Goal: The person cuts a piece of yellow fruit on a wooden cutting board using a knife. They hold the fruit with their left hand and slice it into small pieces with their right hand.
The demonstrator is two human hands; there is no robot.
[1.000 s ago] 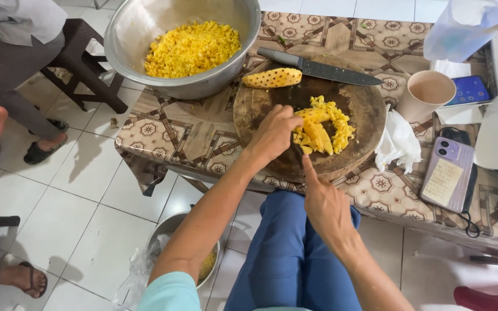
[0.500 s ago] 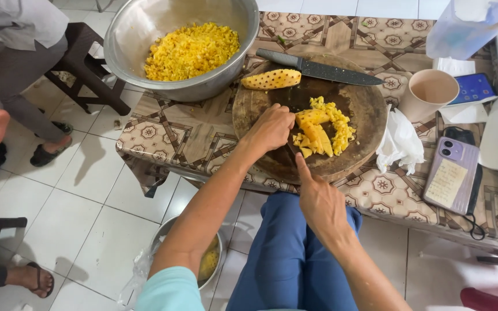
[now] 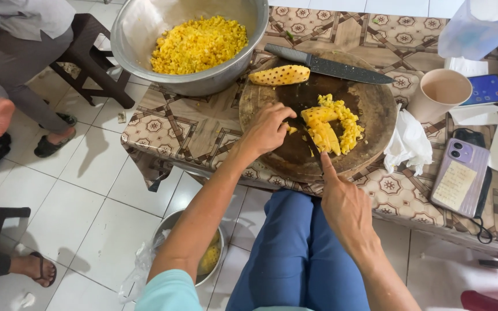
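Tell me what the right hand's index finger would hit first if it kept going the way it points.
Likely the pineapple pieces on the round wooden board; the right hand points up at them along its knife blade.

Yellow pineapple chunk [image 3: 325, 124] on round wooden board [image 3: 370, 103], partly cut, diced pieces beside; thin dark knife [image 3: 312, 144] touching its left edge.

A round cutting board [image 3: 370, 115] lies at upper centre of the frame on the table [image 3: 191, 132]. On the board, right of centre, sits a heap of pineapple pieces [image 3: 335, 124]; a pineapple strip [image 3: 279, 75] and a large knife [image 3: 332, 65] lie along its upper edge. A bowl [image 3: 139, 29] of cut pineapple stands upper left. Right of the board: tissue [image 3: 407, 144], cup [image 3: 439, 92], phone [image 3: 459, 178].
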